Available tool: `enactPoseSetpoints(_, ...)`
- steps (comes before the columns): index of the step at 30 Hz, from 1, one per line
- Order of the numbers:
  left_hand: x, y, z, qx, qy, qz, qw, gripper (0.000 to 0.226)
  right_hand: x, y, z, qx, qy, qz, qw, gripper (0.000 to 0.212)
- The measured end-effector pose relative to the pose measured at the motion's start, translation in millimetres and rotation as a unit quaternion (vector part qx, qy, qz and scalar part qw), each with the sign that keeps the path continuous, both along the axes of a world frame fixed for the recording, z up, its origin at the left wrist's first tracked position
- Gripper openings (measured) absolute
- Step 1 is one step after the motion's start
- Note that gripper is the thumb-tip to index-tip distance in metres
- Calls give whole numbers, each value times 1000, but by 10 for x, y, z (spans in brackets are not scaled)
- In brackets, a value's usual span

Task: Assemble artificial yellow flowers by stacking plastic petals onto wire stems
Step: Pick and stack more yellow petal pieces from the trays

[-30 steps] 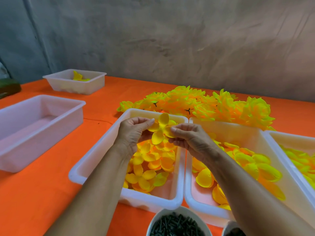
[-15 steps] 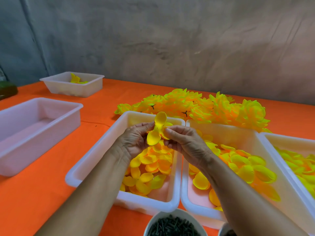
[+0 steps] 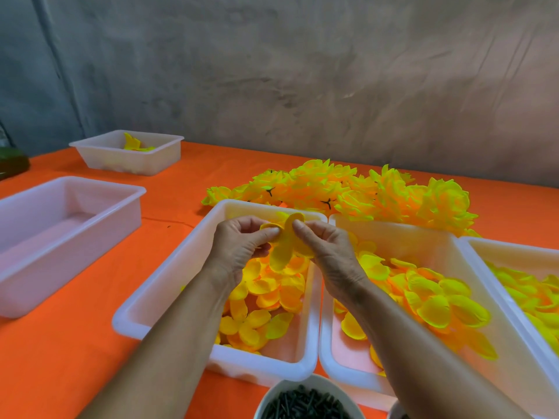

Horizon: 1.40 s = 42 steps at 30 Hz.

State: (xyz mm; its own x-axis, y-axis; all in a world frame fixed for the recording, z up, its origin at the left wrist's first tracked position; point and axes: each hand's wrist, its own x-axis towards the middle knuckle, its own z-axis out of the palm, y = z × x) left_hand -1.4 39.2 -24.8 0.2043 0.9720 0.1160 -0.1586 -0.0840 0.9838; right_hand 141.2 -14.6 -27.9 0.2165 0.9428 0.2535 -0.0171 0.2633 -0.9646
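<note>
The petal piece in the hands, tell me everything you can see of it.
The petal piece is a yellow-orange cluster of rounded, cupped lobes, thin and plastic-looking. One lobe stands up, another hangs down. The left hand and right hand pinch it from either side near its middle, above the tray of small petals. No stem is visible in it.

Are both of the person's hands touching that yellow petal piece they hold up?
Touching. The head view shows left hand and right hand fingertips pinching the petal piece.

head view, forward and downward
</note>
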Motion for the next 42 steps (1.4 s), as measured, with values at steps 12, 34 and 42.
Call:
enactPoseSetpoints(12, 34, -53, 48, -65, 4, -99, 993, 24, 22, 0, 32, -13, 4, 11, 1000, 31)
enactPoseSetpoints(34, 101, -150, 39, 91, 120, -113, 982, 34, 0, 33, 5, 29, 86, -36, 995, 23)
enactPoseSetpoints(42, 65, -75, 33, 61, 60, 7, 996, 6, -13, 19, 1, 18, 52, -41, 998, 19)
